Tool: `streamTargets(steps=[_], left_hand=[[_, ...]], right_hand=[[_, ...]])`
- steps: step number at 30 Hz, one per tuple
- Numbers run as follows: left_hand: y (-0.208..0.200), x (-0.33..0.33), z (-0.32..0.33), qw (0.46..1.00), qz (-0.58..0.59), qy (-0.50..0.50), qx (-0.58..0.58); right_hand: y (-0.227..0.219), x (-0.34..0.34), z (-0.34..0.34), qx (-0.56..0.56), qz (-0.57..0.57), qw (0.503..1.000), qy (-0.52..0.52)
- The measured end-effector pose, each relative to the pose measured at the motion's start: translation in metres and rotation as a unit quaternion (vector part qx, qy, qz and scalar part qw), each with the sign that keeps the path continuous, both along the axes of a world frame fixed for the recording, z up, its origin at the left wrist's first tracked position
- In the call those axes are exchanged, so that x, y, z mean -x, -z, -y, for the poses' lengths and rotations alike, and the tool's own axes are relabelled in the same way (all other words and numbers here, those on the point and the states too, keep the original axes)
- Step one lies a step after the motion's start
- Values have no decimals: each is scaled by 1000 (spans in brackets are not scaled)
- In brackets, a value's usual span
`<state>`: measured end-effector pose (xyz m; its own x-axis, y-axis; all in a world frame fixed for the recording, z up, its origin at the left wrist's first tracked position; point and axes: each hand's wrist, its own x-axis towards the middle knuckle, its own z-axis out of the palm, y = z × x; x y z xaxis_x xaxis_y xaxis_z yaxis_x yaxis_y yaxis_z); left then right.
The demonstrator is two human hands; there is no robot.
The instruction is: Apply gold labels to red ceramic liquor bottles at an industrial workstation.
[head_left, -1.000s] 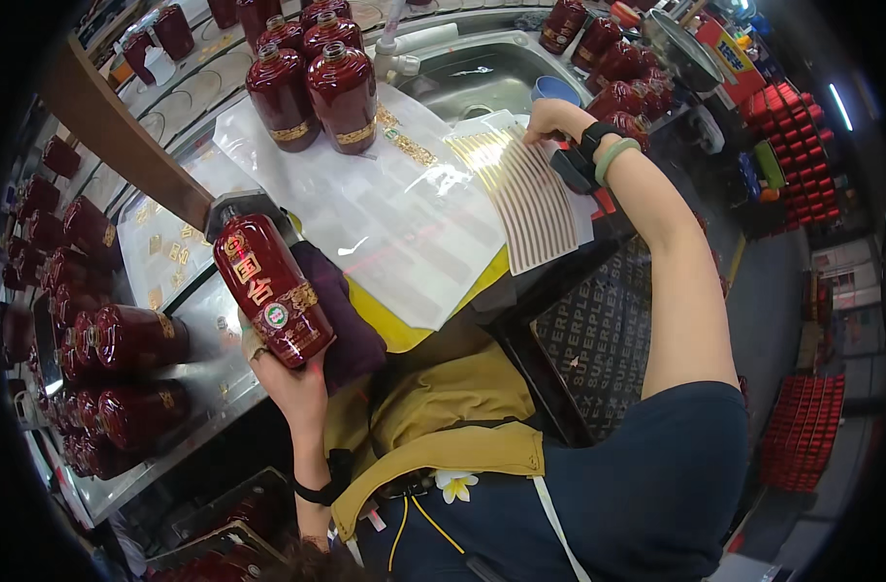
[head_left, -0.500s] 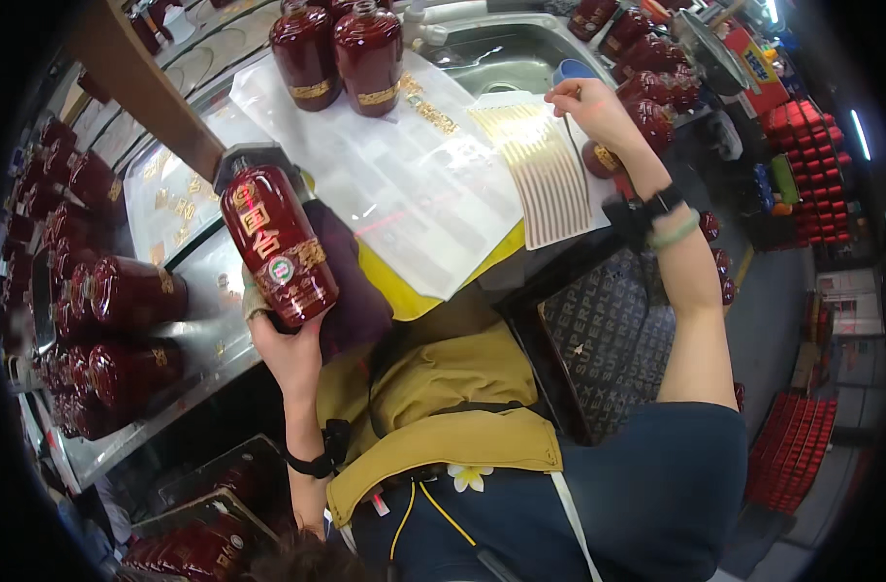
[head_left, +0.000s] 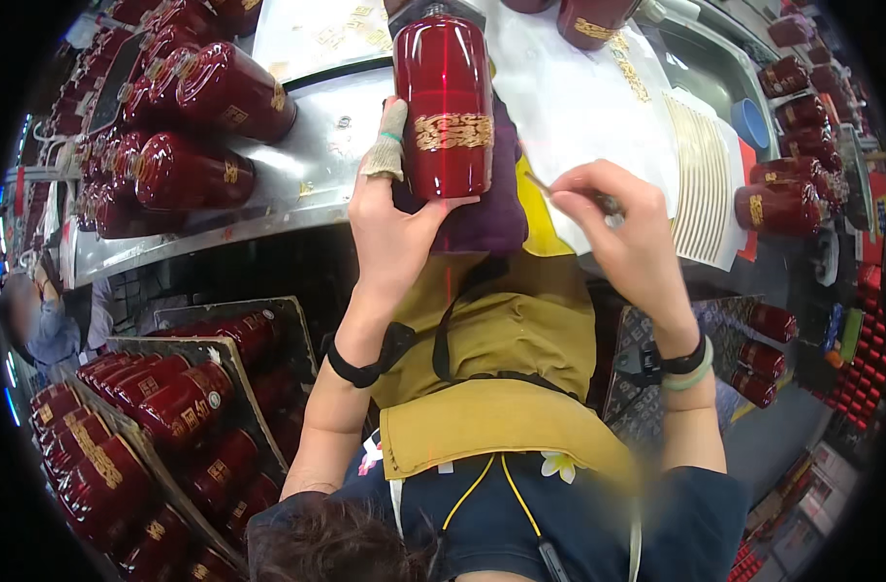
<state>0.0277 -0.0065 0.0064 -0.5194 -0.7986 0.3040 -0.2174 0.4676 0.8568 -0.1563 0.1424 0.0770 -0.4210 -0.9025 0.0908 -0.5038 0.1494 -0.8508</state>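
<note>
In the head view, the left hand (head_left: 396, 228) grips the base of a red bottle (head_left: 444, 102), which lies tilted on a purple cloth (head_left: 491, 209) at the edge of the surface (head_left: 307, 145). The right hand (head_left: 629, 228) pinches a thin tool (head_left: 571, 192) just beside the bottle. The glossy bottle could slip from the one-hand grip, and I think the tool could scratch its gold label (head_left: 451, 131).

Many dark red bottles (head_left: 186, 170) lie on the metal bench (head_left: 307, 165). Below the bench, more bottles fill a tray (head_left: 171, 407).
</note>
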Motion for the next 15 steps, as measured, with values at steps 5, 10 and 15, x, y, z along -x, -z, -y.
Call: streamTargets(steps=[5,10,15], left_hand=[[-2,-7,-6,998,11,63,-21],[-9,-17,-12,942,-181,119,-256],[-7,-6,-17,964,-139,78,-211]], right_hand=[[4,-33,34,33,23,998,-57],[13,-35,42,20,53,998,-29],[14,-39,44,20,37,999,-18]])
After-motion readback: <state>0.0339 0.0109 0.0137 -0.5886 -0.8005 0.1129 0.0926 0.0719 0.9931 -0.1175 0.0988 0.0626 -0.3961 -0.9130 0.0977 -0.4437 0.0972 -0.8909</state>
